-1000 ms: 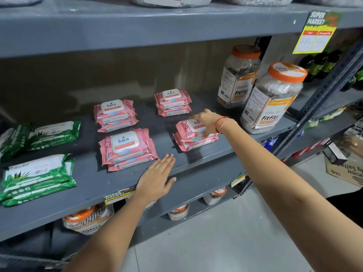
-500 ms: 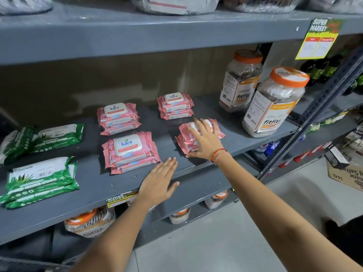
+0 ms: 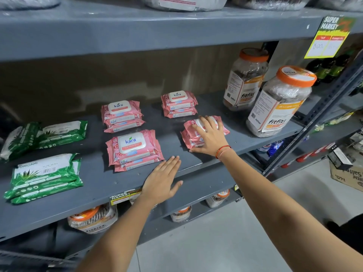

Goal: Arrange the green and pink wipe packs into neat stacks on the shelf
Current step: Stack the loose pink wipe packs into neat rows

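Your right hand (image 3: 209,137) lies flat, fingers spread, on top of the front-right pink stack (image 3: 188,134), palm covering most of the top pack's white lid. You grip nothing; it reads as a press-down to square the packs and keep the top one from sliding. Thumb sits at the stack's near edge, likely nudging it into line.

Your left hand (image 3: 163,179) rests flat on the bare shelf (image 3: 94,189) near the front lip, fingers together and extended, holding nothing. It sits just beside the front-left pink stack (image 3: 133,150), not touching it as far as you can tell. Probably a brace while you lean in, or parked ready for that stack.

Four pink stacks form a rough two-by-two grid in the shelf's middle: back-left pink stack (image 3: 121,115), back-right pink stack (image 3: 178,104), plus the two front ones. All lids face up, so labels read from the aisle. The front-right one looks slightly skewed against the others, which is likely why your hand is on it.

Green packs are at the left: front green stack (image 3: 43,177) is layered fairly tidy; rear green packs (image 3: 43,137) lie looser, one tilted and bulging, not clearly stacked. They likely need work next.

Two orange-lidded jars (image 3: 279,103) stand to the right, near the front-right stack but apart from it. Watch your forearm if you sweep that way.

Judgement: pink side nearly done, green side not finished.
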The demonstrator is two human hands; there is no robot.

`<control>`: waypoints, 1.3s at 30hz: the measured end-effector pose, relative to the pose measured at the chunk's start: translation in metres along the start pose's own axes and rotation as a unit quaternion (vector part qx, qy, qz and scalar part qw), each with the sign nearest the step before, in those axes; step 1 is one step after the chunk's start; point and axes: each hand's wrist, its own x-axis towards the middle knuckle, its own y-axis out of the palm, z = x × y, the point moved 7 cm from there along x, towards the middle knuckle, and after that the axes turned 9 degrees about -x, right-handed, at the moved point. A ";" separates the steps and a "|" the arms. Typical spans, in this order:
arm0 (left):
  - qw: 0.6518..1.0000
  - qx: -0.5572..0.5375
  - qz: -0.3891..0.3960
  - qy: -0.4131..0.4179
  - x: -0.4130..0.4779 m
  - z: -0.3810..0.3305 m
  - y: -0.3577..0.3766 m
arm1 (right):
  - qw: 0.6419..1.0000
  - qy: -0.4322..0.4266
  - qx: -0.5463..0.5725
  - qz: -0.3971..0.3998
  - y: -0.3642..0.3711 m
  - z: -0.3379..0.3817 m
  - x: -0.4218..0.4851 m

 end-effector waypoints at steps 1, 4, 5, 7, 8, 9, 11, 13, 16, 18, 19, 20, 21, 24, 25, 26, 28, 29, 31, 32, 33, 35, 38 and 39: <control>1.000 -0.003 0.002 0.002 0.000 0.000 0.000 | 1.000 -0.001 -0.001 0.002 0.000 0.000 0.001; 1.000 -0.001 0.005 0.007 0.000 0.002 0.002 | 1.000 -0.006 0.000 0.004 -0.003 0.001 0.001; 1.000 -0.004 0.008 0.006 0.000 0.003 0.003 | 1.000 -0.002 0.011 -0.002 -0.005 -0.001 0.000; 1.000 -0.022 0.012 0.001 0.000 0.002 0.001 | 0.998 0.025 0.047 -0.025 -0.010 -0.008 -0.005; 0.999 -0.038 0.012 -0.002 0.000 0.001 0.000 | 0.996 0.045 0.067 -0.032 -0.012 -0.012 -0.009; 0.998 -0.060 0.011 -0.006 0.000 -0.001 -0.003 | 0.993 0.067 0.089 -0.039 -0.013 -0.016 -0.011; 0.991 -0.129 0.003 -0.036 0.003 -0.002 -0.009 | 0.977 0.130 0.159 -0.064 -0.013 -0.029 -0.020; 0.974 -0.210 -0.035 -0.080 0.014 -0.006 -0.020 | 0.934 0.217 0.269 -0.093 -0.009 -0.047 -0.032; 0.946 -0.276 -0.080 -0.149 0.044 -0.017 -0.037 | 0.878 0.260 0.397 -0.058 0.007 -0.058 -0.042; 0.919 -0.315 -0.085 -0.220 0.067 -0.015 -0.039 | 0.883 0.219 0.413 -0.032 0.009 -0.054 -0.041; 0.899 -0.344 -0.087 -0.255 0.077 -0.011 -0.039 | 0.892 0.205 0.402 -0.027 0.008 -0.053 -0.040; 0.879 -0.373 -0.088 -0.284 0.086 -0.007 -0.037 | 0.899 0.201 0.389 -0.026 0.008 -0.053 -0.039; 0.866 -0.392 -0.082 -0.299 0.093 -0.006 -0.035 | 0.903 0.202 0.379 -0.024 0.007 -0.054 -0.038; 0.877 -0.377 -0.053 -0.292 0.108 -0.008 -0.029 | 0.907 0.200 0.371 -0.012 0.005 -0.053 -0.036; 0.879 -0.373 -0.055 -0.293 0.110 -0.008 -0.028 | 0.908 0.201 0.368 -0.006 0.005 -0.054 -0.036; 0.877 -0.375 -0.057 -0.295 0.112 -0.007 -0.026 | 0.908 0.202 0.367 -0.003 0.005 -0.056 -0.035; 0.870 -0.389 -0.059 -0.297 0.116 -0.005 -0.022 | 0.909 0.205 0.363 0.001 0.005 -0.060 -0.033; 0.866 -0.398 -0.059 -0.297 0.117 -0.005 -0.019 | 0.909 0.208 0.362 0.002 0.005 -0.061 -0.032; 0.861 -0.411 -0.062 -0.293 0.120 -0.004 -0.015 | 0.910 0.210 0.357 0.002 0.005 -0.064 -0.031; 0.859 -0.417 -0.064 -0.290 0.121 -0.004 -0.014 | 0.911 0.208 0.356 0.001 0.005 -0.065 -0.030; 0.858 -0.422 -0.064 -0.286 0.121 -0.004 -0.013 | 0.911 0.207 0.356 0.002 0.006 -0.066 -0.030; 0.855 -0.435 -0.058 -0.277 0.119 -0.004 -0.015 | 0.914 0.201 0.353 0.009 0.008 -0.068 -0.029; 0.849 -0.461 -0.047 -0.252 0.106 -0.006 -0.029 | 0.935 0.199 0.293 -0.025 0.003 -0.065 -0.031; 0.850 -0.464 -0.054 -0.244 0.098 -0.005 -0.037 | 0.931 0.209 0.294 -0.061 -0.003 -0.061 -0.035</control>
